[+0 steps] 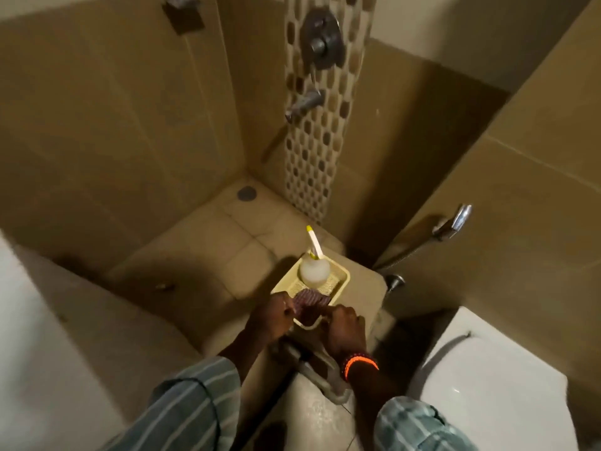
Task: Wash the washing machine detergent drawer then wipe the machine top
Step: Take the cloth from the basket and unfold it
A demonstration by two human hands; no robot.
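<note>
Brown bathroom tiles are showing all around. On the ledge, the tray is sitting with a bottle at its far end. Both hands, left hand and right hand, are curling fingers on its near edge by a purple scrubber.

No legible text, labels, brands, numbers or signs are showing.
The white bottle standing in the yellow tray is showing no readable label; the tiled walls, the tap fittings and the toilet are carrying no markings that can be read, and blur is obscuring any fine print.
</note>
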